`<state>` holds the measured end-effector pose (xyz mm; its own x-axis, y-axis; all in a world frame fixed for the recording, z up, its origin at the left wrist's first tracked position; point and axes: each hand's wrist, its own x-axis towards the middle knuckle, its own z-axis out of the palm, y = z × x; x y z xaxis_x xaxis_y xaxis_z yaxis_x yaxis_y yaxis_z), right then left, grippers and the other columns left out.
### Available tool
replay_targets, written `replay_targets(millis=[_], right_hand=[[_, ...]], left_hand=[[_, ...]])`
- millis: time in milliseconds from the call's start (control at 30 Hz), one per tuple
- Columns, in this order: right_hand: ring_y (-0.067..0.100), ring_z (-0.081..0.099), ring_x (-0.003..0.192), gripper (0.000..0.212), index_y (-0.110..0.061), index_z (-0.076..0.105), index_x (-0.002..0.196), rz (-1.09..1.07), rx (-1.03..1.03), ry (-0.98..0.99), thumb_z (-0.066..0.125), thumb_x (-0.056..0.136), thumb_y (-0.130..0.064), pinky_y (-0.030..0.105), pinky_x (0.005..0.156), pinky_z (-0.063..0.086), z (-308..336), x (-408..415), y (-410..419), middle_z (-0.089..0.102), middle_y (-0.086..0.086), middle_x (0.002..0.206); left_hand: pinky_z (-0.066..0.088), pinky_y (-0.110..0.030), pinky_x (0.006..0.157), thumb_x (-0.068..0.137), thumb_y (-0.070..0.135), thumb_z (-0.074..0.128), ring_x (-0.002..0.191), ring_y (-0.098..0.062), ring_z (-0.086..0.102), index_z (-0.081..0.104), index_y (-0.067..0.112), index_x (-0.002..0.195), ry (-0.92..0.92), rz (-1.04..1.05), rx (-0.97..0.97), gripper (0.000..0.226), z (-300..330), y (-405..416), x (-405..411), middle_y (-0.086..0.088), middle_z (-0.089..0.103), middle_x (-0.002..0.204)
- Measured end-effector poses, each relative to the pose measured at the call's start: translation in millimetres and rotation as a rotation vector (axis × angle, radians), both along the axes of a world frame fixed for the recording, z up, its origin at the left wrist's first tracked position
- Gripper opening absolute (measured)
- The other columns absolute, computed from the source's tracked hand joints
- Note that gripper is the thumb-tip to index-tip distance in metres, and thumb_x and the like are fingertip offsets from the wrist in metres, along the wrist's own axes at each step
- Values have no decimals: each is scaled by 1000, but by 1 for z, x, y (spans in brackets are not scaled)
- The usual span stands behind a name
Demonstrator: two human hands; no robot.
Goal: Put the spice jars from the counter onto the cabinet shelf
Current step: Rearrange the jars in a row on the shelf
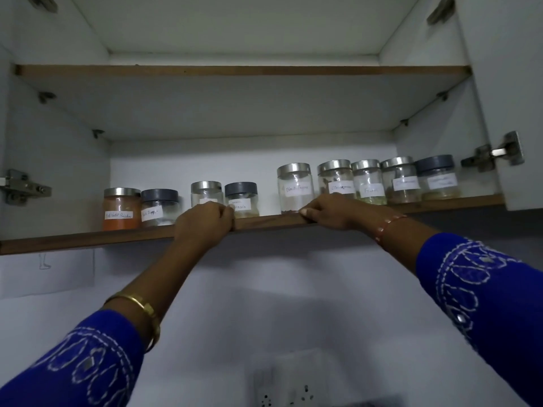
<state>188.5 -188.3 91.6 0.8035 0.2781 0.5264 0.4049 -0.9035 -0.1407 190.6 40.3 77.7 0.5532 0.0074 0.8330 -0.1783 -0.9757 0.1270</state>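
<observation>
Several labelled spice jars stand in a row on the lower cabinet shelf [264, 221]. My left hand [204, 220] is at the shelf's front edge, curled around the lower part of a clear silver-lidded jar [206, 192], between the black-lidded pepper jar [160, 207] and the garam masala jar [241, 198]. My right hand [329, 211] rests on the shelf edge, thumb on the front lip, fingers lying before the cinnamon jar [335, 179], beside the tall black pepper jar [294, 188]. It holds no jar. An orange chilli powder jar [121, 208] stands at the far left.
More jars [399, 179] fill the shelf's right end up to the open cabinet door [505, 98]. The upper shelf [241, 70] shows nothing on it. Door hinges [496, 152] stick out at both sides. A wall socket [288, 392] is low on the wall below.
</observation>
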Motion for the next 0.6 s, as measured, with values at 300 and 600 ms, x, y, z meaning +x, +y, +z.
replay_targets(millis=[300,600], right_hand=[[32,56,108,40,-11,58,117,-119,41,-292,29,101,-34,35,90,41,-24,16,-67,62,17,116],[33,58,101,38,-12,63,110,-110,57,-582,31,100,-30,38,93,37,-38,31,-64,67,16,105]], left_hand=[[39,-34,84,99,35,25,100,-29,61,63,19,110,-72,4,193,43,-18,-91,13,-8,69,107],[36,-36,86,99,33,27,99,-30,59,62,19,111,-100,26,162,40,-22,-90,19,-9,68,104]])
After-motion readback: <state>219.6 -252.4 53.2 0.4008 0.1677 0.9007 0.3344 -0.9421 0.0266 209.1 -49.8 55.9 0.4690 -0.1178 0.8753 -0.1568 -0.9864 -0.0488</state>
